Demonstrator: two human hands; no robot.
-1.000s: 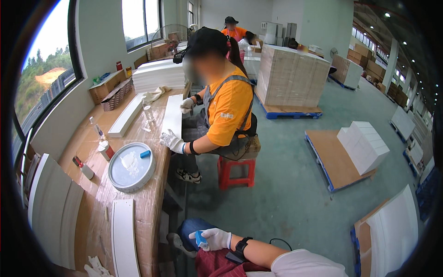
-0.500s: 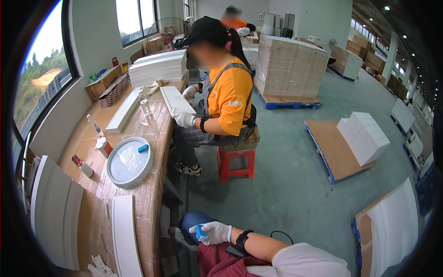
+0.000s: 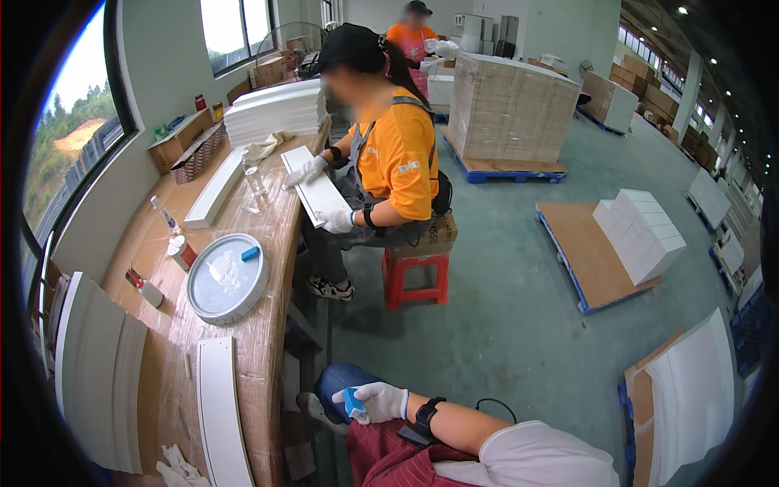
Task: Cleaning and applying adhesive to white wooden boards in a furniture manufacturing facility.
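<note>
My right hand (image 3: pixel 383 403), in a white glove, is closed round a small blue block (image 3: pixel 352 402) just above my knee at the bottom of the view. My left hand is out of view. To the left of my knee, a long white panel (image 3: pixel 217 406) lies lengthwise on the wrapped worktable (image 3: pixel 258 357). Farther along the table is a round grey lid or shallow dish (image 3: pixel 203 307). White paste (image 3: pixel 225 272) is spread on it, beside a second blue block (image 3: pixel 250 254). A crumpled white glove (image 3: pixel 178 467) lies at the lower left.
A co-worker (image 3: pixel 398 162) sits on a red stool (image 3: pixel 415 280), holding a white panel (image 3: pixel 316 187). Bottles (image 3: pixel 148 292) stand along the table's left side, near stacked panels (image 3: pixel 97 373). Loaded pallets (image 3: pixel 507 174) stand on the floor to the right. Another person (image 3: pixel 411 36) stands farther back.
The seated co-worker has sat up a little and laid the far gloved hand on the panel. The person at the back has straightened. My right hand still grips the blue block, nearly unmoved.
</note>
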